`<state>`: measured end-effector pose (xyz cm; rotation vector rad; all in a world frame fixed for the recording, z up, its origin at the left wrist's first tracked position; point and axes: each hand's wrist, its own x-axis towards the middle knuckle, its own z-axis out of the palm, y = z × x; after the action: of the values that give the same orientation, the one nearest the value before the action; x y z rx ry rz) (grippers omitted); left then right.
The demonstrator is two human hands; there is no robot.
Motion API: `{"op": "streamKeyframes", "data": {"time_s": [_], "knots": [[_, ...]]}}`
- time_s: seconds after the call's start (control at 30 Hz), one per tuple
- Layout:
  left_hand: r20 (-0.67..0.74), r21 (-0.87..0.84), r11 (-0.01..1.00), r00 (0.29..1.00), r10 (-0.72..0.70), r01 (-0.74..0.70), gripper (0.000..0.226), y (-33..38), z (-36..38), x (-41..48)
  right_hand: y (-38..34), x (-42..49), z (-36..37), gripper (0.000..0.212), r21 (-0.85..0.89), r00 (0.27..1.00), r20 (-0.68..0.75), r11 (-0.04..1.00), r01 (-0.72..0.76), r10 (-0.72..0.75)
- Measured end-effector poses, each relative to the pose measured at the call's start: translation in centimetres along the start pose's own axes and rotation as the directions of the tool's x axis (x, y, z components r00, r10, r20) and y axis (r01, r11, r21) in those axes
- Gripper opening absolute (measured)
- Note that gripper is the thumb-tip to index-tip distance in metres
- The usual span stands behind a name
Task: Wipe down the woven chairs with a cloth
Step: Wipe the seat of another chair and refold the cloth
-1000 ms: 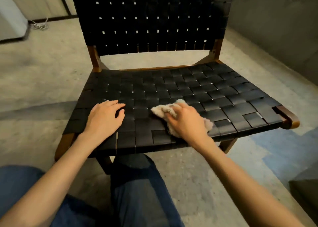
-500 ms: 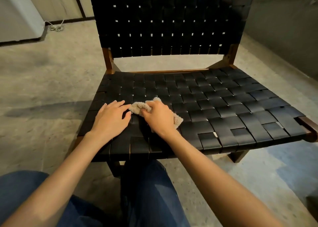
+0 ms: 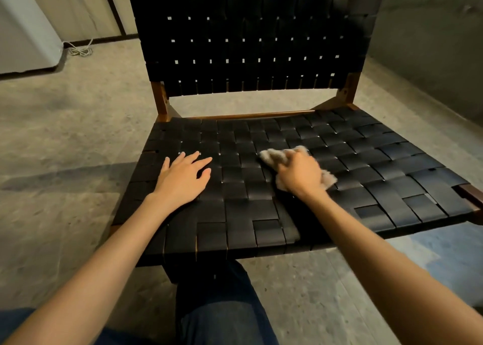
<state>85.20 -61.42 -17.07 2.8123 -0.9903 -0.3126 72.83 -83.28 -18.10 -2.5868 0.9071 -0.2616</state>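
Over a grey concrete floor [image 3: 65, 135], a crumpled beige cloth [image 3: 271, 155] is gripped by the right hand [image 3: 300, 173] on the black woven chair seat [image 3: 366, 167]; the left hand [image 3: 183, 180] is laid flat nearby, fingers straight.

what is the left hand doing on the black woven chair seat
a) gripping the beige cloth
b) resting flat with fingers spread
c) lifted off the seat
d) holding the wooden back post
b: the left hand lies flat, fingers spread, on the black woven chair seat, apart from the beige fluffy cloth that the right hand grips.
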Motion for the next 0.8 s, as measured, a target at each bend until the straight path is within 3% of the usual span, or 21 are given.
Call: {"op": "streamKeyframes", "data": {"time_s": [0.2,0.37,0.47,0.63,0.73,0.8], "knots": [[-0.002,0.077,0.993,0.996,-0.087,0.087,0.052,-2.6,-0.2,-0.1,-10.8,-0.6,6.0,0.034,0.224,0.978,0.030,0.955,0.196,-0.208],[0.000,0.121,0.988,0.995,-0.096,0.096,0.051,-2.5,0.1,0.9,-9.3,1.4,6.3,0.024,0.140,0.963,0.016,0.955,0.263,-0.267],[-0.001,0.112,0.991,0.997,-0.076,0.075,0.050,-2.3,0.2,1.8,-4.5,3.4,4.5,0.029,0.016,0.982,0.029,0.982,0.187,-0.188],[0.020,0.093,0.994,0.998,-0.055,0.053,0.049,-2.1,0.7,3.6,2.3,6.2,2.1,0.036,-0.221,0.995,-0.093,0.975,-0.039,0.018],[0.032,0.096,0.994,0.998,-0.056,0.053,0.050,-2.2,1.0,4.3,1.2,6.6,2.8,0.037,-0.194,0.989,-0.094,0.972,-0.133,0.116],[0.028,0.092,0.995,0.999,-0.042,0.039,0.050,-2.6,0.9,4.3,-1.7,6.4,4.2,0.039,-0.094,0.995,-0.048,0.991,-0.092,0.088]]}}
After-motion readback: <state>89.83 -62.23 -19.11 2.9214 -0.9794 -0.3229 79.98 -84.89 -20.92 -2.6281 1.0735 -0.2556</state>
